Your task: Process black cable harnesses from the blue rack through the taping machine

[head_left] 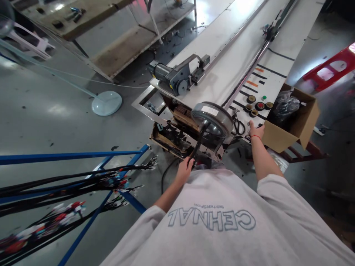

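Note:
My left hand (185,169) is closed around a black cable (199,142) low in front of my body. From there the cable runs up to the round grey metal drum (213,116) at the near end of the long white bench (205,83). At the bench's near right edge, my right hand (256,130) has its fingers curled, and a small dark thing shows by them that I cannot make out. Beside this hand lie black-handled scissors (239,125). Just beyond it are several tape rolls (253,113), one with a red centre (260,106).
A motorised device (177,77) stands on the bench's left side. Black and orange strips (252,84) lie along the right side. An open cardboard box (307,118) holds dark plastic. At left, a blue frame (83,158) carries bundled cables (83,188). A fan base (107,103) stands on the floor.

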`<state>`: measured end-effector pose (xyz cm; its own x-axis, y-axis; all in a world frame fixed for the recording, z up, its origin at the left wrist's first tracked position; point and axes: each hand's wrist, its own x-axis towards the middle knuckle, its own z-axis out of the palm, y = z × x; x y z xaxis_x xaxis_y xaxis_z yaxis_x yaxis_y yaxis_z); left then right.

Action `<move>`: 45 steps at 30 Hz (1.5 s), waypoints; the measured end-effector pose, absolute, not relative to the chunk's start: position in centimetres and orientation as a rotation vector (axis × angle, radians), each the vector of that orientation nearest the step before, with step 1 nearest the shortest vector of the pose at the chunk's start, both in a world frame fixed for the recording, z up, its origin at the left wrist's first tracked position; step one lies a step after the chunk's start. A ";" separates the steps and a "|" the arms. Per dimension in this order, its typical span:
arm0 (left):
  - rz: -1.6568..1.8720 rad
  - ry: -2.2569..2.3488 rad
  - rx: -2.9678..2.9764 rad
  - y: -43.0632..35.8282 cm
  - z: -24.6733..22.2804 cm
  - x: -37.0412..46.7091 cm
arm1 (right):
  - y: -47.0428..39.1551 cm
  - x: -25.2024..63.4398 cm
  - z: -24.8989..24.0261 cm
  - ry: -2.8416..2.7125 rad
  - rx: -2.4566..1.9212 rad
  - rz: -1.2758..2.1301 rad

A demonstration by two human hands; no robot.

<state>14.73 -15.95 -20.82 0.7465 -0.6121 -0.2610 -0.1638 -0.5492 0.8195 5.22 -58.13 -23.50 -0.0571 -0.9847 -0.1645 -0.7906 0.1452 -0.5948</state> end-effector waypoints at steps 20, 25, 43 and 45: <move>-0.556 -0.680 2.074 -22.9 -22.6 18.8 | -57.5 5.6 -22.7 1.904 -1.700 -0.464; -0.581 -0.667 2.134 -20.7 -23.7 17.8 | -57.6 5.4 -23.0 1.912 -1.703 -0.478; -0.578 -0.607 2.189 -16.0 -22.3 16.5 | -57.8 5.4 -23.0 1.889 -1.729 -0.444; -0.579 -0.618 2.170 -17.0 -22.2 16.9 | -57.9 5.4 -23.1 1.891 -1.723 -0.459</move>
<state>16.89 -17.05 -22.21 0.7771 -0.5974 -0.1983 -0.2365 -0.5690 0.7876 5.42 -57.92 -23.13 -0.0401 -0.9866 -0.1581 -0.8042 0.1258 -0.5808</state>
